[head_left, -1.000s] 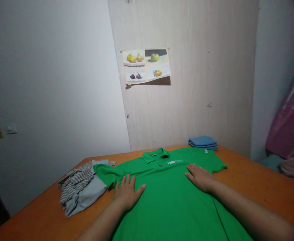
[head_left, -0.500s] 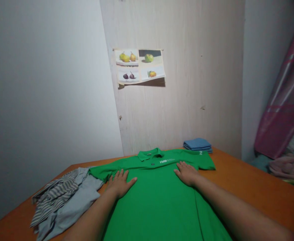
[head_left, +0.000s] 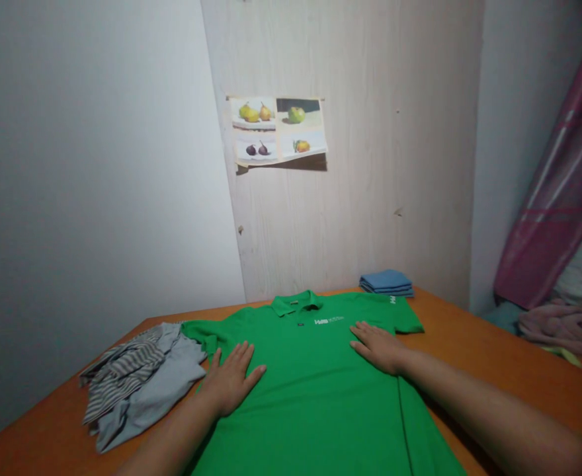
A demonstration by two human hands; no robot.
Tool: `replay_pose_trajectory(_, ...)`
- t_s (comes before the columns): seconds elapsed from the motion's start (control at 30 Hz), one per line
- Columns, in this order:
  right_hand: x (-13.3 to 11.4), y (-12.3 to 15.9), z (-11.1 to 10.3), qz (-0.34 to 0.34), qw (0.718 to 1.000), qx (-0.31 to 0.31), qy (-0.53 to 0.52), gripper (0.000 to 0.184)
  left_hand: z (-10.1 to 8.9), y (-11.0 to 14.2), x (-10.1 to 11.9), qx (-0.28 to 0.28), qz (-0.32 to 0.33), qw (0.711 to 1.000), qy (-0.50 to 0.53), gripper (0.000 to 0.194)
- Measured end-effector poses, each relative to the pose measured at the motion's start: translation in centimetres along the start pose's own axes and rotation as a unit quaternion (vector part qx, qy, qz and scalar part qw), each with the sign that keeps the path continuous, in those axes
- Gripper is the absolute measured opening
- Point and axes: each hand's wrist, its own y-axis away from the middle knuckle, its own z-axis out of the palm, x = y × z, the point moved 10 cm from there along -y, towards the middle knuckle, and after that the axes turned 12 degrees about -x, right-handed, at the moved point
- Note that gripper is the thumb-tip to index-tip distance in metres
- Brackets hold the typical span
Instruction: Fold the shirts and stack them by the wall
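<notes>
A green polo shirt (head_left: 305, 390) lies spread front side up, its collar toward the wall and white lettering on the chest. My left hand (head_left: 231, 380) rests flat on the shirt's left side, below the sleeve, with fingers spread. On the right side of the chest, below the lettering, my right hand (head_left: 377, 347) lies flat, fingers stretched out. Neither hand grips the cloth. The shirt's lower end runs out of view at the bottom.
Crumpled grey and striped clothes (head_left: 147, 377) lie on the orange table (head_left: 489, 370) at left, touching the green sleeve. A folded blue cloth stack (head_left: 386, 283) sits by the back wall. Bedding (head_left: 563, 327) and a pink curtain (head_left: 539, 218) are at far right. A fruit print (head_left: 278, 132) hangs above.
My left hand has slid slightly down and left over the shirt, and my right hand has shifted slightly right. Faint creases now cross the shirt's middle. The view has shifted a little.
</notes>
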Motion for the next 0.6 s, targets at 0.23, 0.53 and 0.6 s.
replay_pose_trajectory(0.23, -3.3, 3.4, -2.9, 0.064, 0.996, 0.011, 0.054, 0.044, -1.9, 1.3, 2.0, 0.044, -0.022, 0.997, -0.064, 0.060)
replay_pose_trajectory(0.53, -13.5, 12.3, -0.1, -0.061, 0.997, -0.009, -0.053, 0.052, -0.3, 6.1, 6.0, 0.005, 0.014, 1.000, 0.014, 0.066)
replay_pose_trajectory(0.6, -13.3, 13.5, 0.6, -0.051, 0.996, -0.019, -0.067, 0.056, 0.4, 7.3, 6.1, -0.007, 0.007, 1.000, 0.029, 0.072)
